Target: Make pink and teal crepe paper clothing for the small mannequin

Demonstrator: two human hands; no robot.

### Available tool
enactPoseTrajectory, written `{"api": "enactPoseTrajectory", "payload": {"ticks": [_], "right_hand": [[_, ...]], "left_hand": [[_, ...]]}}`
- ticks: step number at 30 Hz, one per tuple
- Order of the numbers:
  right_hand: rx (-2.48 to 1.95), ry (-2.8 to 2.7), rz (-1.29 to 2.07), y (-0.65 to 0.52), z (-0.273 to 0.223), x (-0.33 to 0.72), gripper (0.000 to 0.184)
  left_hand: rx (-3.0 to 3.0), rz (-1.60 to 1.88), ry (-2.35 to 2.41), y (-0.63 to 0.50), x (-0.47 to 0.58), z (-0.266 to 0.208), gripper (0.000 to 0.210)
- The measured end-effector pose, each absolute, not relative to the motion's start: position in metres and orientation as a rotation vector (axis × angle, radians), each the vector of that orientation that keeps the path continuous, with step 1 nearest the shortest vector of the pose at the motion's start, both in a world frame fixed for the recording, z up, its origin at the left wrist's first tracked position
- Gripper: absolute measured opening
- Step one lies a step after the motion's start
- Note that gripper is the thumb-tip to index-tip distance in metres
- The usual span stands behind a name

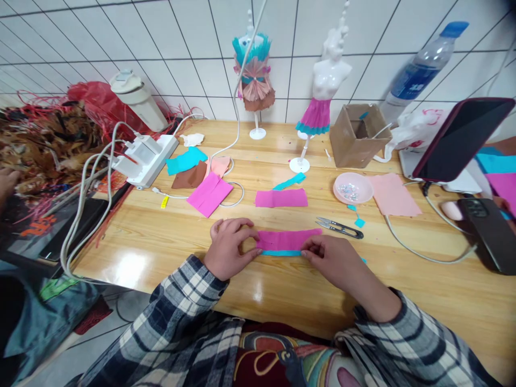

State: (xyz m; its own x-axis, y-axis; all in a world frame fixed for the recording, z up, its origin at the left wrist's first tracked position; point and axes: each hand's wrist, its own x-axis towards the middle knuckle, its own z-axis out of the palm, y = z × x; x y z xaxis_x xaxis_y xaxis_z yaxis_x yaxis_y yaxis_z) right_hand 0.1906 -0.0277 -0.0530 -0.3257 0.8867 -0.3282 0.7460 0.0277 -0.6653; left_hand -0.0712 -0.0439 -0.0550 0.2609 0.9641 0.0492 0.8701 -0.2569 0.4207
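Note:
A magenta crepe paper strip [282, 239] lies flat on the table, with a narrow blue crepe strip [281, 253] showing along its near edge. At its left end, my left hand [231, 244] holds the paper between thumb and curled fingers. My right hand [332, 258] pinches the near right corner with thumb and forefinger. Just beyond lies a second magenta strip [281, 198], and a blue scrap [290, 181] sits behind that. Small thread snips [341, 228] rest on the wood to the right of the strips.
Two small mannequins, one in a ruffled dress [255, 75] and one in a magenta skirt [314, 115], stand near the tiled wall. A bead bowl [353, 188], cardboard box [357, 137], phone [489, 234] and cables are on the right. Crepe pieces [209, 193] and a power strip [151, 161] lie left.

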Motion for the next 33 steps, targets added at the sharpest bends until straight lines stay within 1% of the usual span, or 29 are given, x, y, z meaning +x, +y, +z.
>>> {"api": "enactPoseTrajectory", "payload": {"ticks": [4,7,21,29,33], "right_hand": [[-1.725,-2.059,1.184,-0.025,-0.053,0.192,0.012],[-1.742,-2.111,1.157,-0.022,-0.053,0.192,0.007],[-1.83,-2.282,1.093,-0.01,-0.046,0.182,0.004],[-1.858,-2.233,1.14,-0.006,-0.047,0.193,0.012],[-1.843,-2.209,1.073,-0.01,-0.051,0.195,0.013]], "left_hand": [[2.231,0.427,1.693,-0.045,-0.071,-0.054,0.02],[2.235,0.421,1.691,-0.045,-0.071,-0.054,0.02],[2.212,0.4,1.707,-0.046,-0.07,-0.053,0.021],[2.258,0.392,1.724,-0.047,-0.071,-0.053,0.026],[2.285,0.381,1.729,-0.046,-0.073,-0.053,0.025]]}}
